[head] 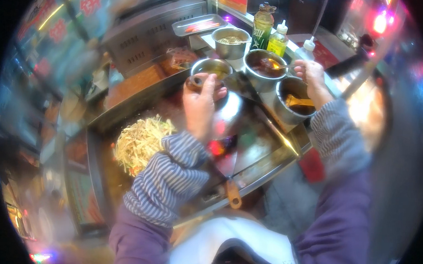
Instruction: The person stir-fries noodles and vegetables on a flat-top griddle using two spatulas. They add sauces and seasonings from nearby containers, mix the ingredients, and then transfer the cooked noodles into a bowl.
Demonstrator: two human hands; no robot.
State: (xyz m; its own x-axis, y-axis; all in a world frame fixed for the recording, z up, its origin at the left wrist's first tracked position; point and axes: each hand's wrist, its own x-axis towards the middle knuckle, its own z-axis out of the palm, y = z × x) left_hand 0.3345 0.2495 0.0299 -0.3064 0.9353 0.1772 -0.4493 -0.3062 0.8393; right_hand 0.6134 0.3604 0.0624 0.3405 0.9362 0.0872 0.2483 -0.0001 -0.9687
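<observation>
My left hand (202, 103) grips the end of a dark handle, whose tool lies mostly hidden behind the hand. Under it is the flat griddle (108, 187). Up at the right, my right hand (311, 78) pinches the handle of a metal spoon (288, 66), its bowl over a metal pot of dark red sauce (263, 71). A pile of shredded noodle-like strips (143, 141) sits on the griddle's left part. Beside the red sauce stands a pot of dark liquid (293, 109) with a yellowish brush or paddle handle (301, 101) in it.
A pot of yellowish liquid (218, 68), a pot of seeds or chopped bits (231, 48), a green-labelled bottle (262, 27) and a squeeze bottle (278, 40) stand along the back. A metal tray (181, 29) lies behind them. A wooden spatula handle (233, 194) juts over the griddle's near edge.
</observation>
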